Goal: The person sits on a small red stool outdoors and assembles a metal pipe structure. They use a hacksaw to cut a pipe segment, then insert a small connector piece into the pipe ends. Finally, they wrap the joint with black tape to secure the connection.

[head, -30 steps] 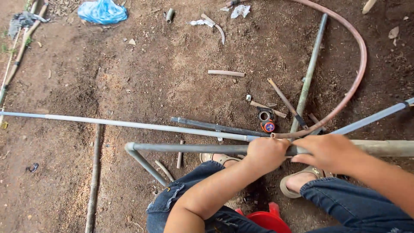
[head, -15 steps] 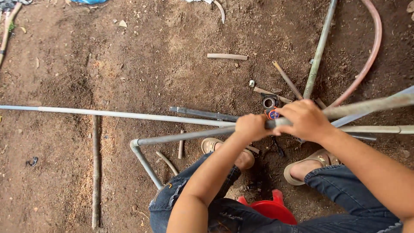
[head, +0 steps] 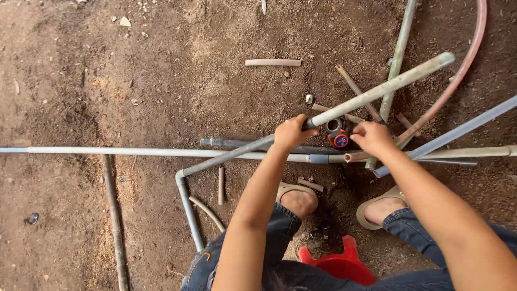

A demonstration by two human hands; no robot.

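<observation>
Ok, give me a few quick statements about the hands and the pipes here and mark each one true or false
1. The left hand grips the raised grey pipe. True.
2. The right hand holds the raised pipe too. False: it is down by the small orange and black tape measure on the ground.
3. A red stool shows between the person's legs. True.
4. The ground is tiled. False: it is bare dirt.
5. A long reddish hose curves at the upper right. True.
</observation>
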